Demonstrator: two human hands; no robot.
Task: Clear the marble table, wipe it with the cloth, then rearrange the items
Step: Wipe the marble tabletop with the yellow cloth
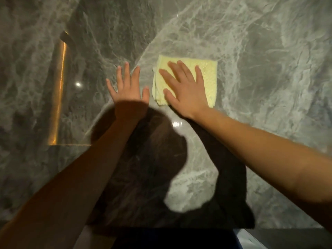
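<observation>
A folded pale yellow cloth [210, 78] lies flat on the grey marble table [260, 60], a little right of the middle. My right hand [183, 87] presses down on the cloth with its fingers straight and spread, covering the cloth's left half. My left hand [128, 86] lies flat on the bare marble just left of the cloth, fingers spread and apart from it. Both forearms reach in from the bottom corners.
A dark shadow of my head and arms falls across the near marble [143, 159]. A warm golden reflection strip [59, 90] runs down the left of the polished surface. The table's near edge [179, 228] crosses the bottom, with dark floor below it.
</observation>
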